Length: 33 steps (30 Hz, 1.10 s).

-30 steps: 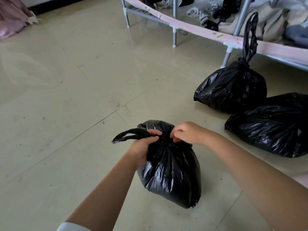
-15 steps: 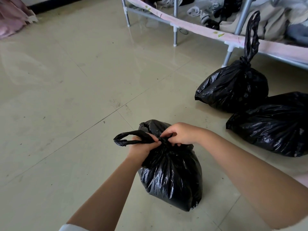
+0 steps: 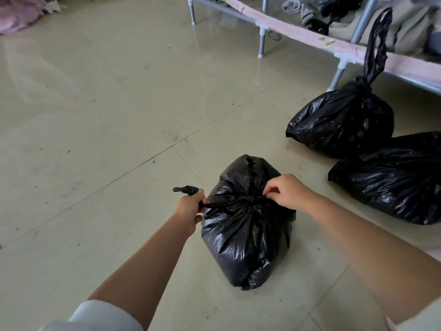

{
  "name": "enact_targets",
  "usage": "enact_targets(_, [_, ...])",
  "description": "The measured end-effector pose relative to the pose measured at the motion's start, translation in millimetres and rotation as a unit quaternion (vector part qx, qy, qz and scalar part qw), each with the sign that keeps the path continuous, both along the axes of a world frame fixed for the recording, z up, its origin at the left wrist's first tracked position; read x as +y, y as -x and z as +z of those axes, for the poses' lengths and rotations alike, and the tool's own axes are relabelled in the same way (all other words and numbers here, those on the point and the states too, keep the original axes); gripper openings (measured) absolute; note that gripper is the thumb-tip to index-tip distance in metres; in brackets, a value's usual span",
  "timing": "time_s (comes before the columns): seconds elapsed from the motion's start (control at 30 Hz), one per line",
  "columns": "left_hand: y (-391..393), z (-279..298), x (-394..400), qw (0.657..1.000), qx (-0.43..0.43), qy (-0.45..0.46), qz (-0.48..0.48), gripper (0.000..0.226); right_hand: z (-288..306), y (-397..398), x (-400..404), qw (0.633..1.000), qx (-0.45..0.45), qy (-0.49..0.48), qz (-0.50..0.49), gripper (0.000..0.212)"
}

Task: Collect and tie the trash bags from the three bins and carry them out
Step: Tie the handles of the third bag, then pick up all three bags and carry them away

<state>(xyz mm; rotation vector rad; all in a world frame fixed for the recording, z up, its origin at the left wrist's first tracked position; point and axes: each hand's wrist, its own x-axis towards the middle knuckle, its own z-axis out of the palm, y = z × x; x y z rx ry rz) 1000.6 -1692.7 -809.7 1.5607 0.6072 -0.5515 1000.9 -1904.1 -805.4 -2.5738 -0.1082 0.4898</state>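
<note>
Head view, read from left to right: a pale pink fabric heap (image 3: 21,16) fills the upper left corner, and glossy beige floor tiles (image 3: 95,115) spread across the left half. Just left of centre, low in the frame, the left hand (image 3: 189,207) is clenched around one twisted black plastic tail (image 3: 186,189), drawing it out leftward. At lower centre stands the small crinkled black plastic trash bag (image 3: 245,232), its neck gathered into a knot. The right hand (image 3: 287,191) pinches the other tail at that knot, fingers closed on the plastic. Right of centre sits a second black trash bag with an upright tied loop (image 3: 343,120), and a third black bag (image 3: 393,177) lies at the right edge, touching it. A grey metal bed frame (image 3: 262,32) crosses the upper right.

Tying looks to be the step in hand, on what appears to be the last bag. Next, the knot likely needs cinching tight, then all three bags need gathering by their necks for carrying out.
</note>
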Motion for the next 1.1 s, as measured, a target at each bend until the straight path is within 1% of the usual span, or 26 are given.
enact_targets(0.07, [1.5,-2.9,3.3,1.000,0.007,-0.011,0.003,0.045,-5.1,1.7,1.4,1.000,0.014,0.005,0.004,0.022])
enact_targets(0.17, [0.9,-4.4,2.3,0.999,-0.007,-0.035,-0.030,0.044,-6.1,2.1,-2.2,0.999,0.040,0.005,-0.010,0.023])
enact_targets(0.23, [-0.2,1.2,-2.1,0.998,-0.029,-0.022,-0.041,0.037,-6.5,2.0,-6.3,0.998,0.057,0.017,-0.012,0.024])
enact_targets(0.37, [-10.0,25.7,-10.0,0.995,-0.094,0.006,-0.029,0.009,-3.5,-3.0,-9.9,0.996,0.094,0.011,-0.004,0.035])
enact_targets(0.4, [-14.9,33.1,-9.9,0.993,-0.110,0.019,-0.025,0.006,-0.9,-4.4,-10.7,0.994,0.106,0.006,-0.003,0.039])
enact_targets(0.47, [-25.6,47.9,-8.7,0.990,-0.133,0.035,-0.041,0.009,4.1,-7.7,-13.0,0.992,0.123,0.011,-0.004,0.045])
enact_targets(0.53, [-37.1,62.6,-10.0,0.985,-0.152,0.008,-0.086,0.016,10.9,-12.1,-16.8,0.991,0.126,0.041,-0.009,0.045])
enact_targets(0.6, [-47.5,80.6,-16.2,0.967,-0.179,-0.069,-0.165,0.018,25.6,-16.7,-21.2,0.989,0.119,0.081,-0.009,0.040])
enact_targets(0.63, [-52.2,89.2,-20.9,0.946,-0.203,-0.122,-0.220,0.014,35.2,-18.7,-23.3,0.988,0.114,0.101,-0.010,0.038])
enact_targets(0.67, [-56.1,98.8,-26.4,0.914,-0.233,-0.179,-0.281,0.009,46.4,-20.6,-26.1,0.986,0.112,0.120,-0.013,0.038])
enact_targets(0.7, [-59.5,108.2,-32.1,0.868,-0.266,-0.241,-0.342,0.012,57.5,-23.0,-29.1,0.984,0.112,0.135,-0.019,0.037])
enact_targets(0.73, [-62.3,119.4,-38.1,0.815,-0.292,-0.294,-0.406,0.019,69.0,-25.9,-33.8,0.983,0.111,0.146,-0.026,0.037])
enact_targets(0.77, [-65.6,130.3,-44.5,0.763,-0.312,-0.331,-0.458,0.022,80.6,-29.3,-40.1,0.981,0.108,0.157,-0.033,0.037])
enact_targets(0.8, [-69.1,140.8,-50.6,0.719,-0.327,-0.361,-0.496,0.024,91.8,-32.8,-48.0,0.979,0.104,0.172,-0.039,0.036])
enact_targets(0.83, [-73.1,150.7,-56.8,0.685,-0.339,-0.388,-0.516,0.025,103.9,-36.1,-56.8,0.976,0.100,0.188,-0.048,0.035])
enact_targets(0.87, [-76.6,160.9,-63.2,0.659,-0.349,-0.416,-0.521,0.025,116.4,-38.4,-66.2,0.972,0.098,0.204,-0.058,0.035])
enact_targets(0.93, [-81.8,178.6,-78.8,0.620,-0.382,-0.458,-0.510,0.026,141.3,-37.9,-86.3,0.964,0.096,0.236,-0.078,0.035])
enact_targets(1.0, [-84.8,191.3,-99.6,0.586,-0.426,-0.474,-0.500,0.027,160.7,-33.2,-109.3,0.956,0.098,0.257,-0.100,0.034])
enact_targets(1.03, [-84.4,196.1,-110.2,0.574,-0.448,-0.475,-0.494,0.027,168.0,-30.7,-121.4,0.952,0.095,0.267,-0.112,0.034])
enact_targets(1.1, [-85.1,201.9,-131.2,0.572,-0.479,-0.465,-0.477,0.029,180.7,-25.6,-146.1,0.942,0.091,0.291,-0.140,0.034])
